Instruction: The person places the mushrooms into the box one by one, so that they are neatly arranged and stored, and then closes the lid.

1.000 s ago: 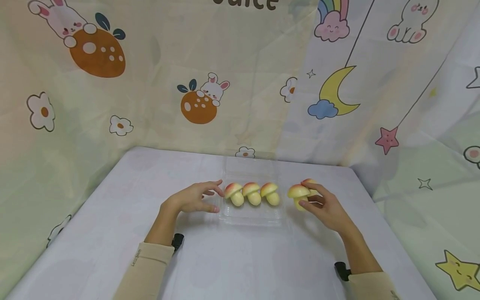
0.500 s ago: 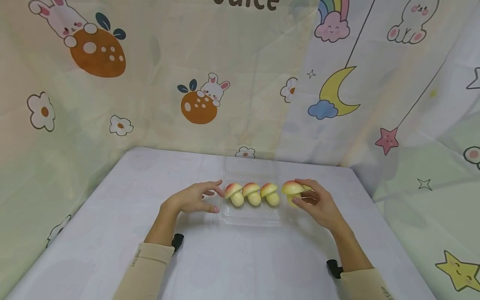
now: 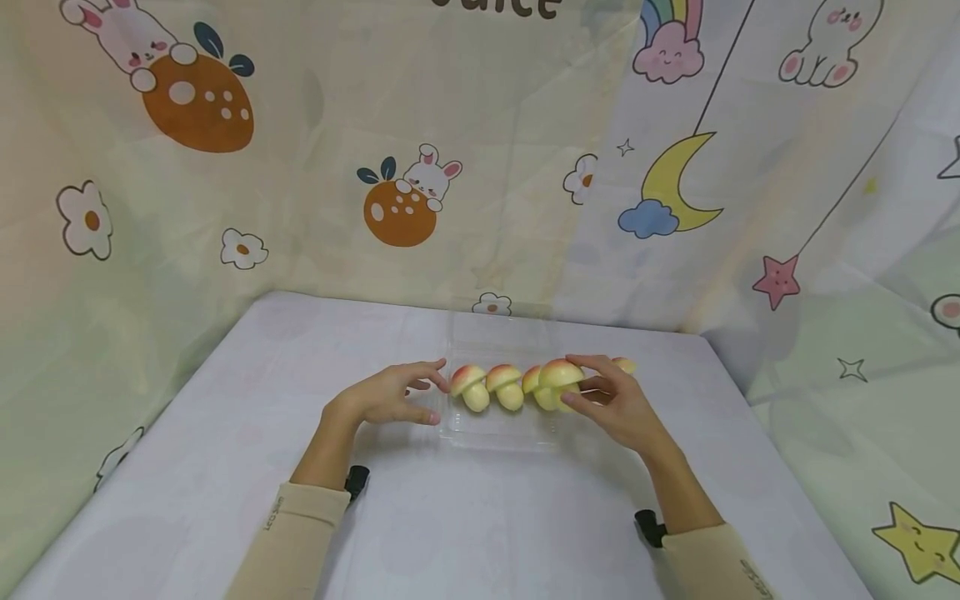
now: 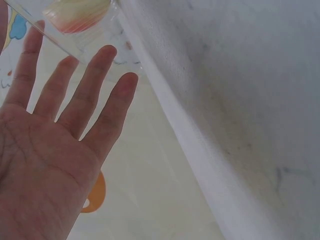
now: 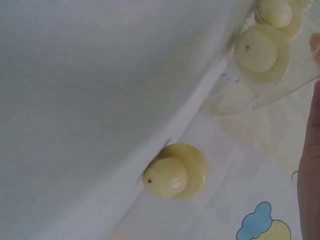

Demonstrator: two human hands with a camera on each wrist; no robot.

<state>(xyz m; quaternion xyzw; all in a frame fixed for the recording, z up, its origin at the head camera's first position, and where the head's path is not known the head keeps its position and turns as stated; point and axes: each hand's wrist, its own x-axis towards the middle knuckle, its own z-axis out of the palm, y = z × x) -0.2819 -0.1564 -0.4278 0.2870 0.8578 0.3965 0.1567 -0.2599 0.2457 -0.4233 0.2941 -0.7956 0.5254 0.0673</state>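
A clear plastic container [image 3: 495,435] lies on the white table with three toy mushrooms in a row, yellow with reddish caps: a left one [image 3: 471,388], a middle one [image 3: 506,387] and a right one [image 3: 532,382]. Fingertips of my left hand [image 3: 390,394] are at the container's left rim; in the left wrist view its fingers [image 4: 82,100] are straight and spread. My right hand [image 3: 618,408] pinches another toy mushroom [image 3: 561,373] over the container's right side, partly covering the right one. One more toy mushroom [image 5: 172,172] sits on the table, mostly hidden behind the right hand in the head view.
The container's transparent lid [image 3: 501,335] stands folded back behind it. A cartoon-printed cloth [image 3: 315,167] hangs behind the table [image 3: 420,533] and along its sides. Both wrists carry small black devices, the right one [image 3: 649,528] low over the table.
My right hand has carried its toy mushroom leftward, from the table right of the container to over the container's right side. The left hand stays at the left rim.
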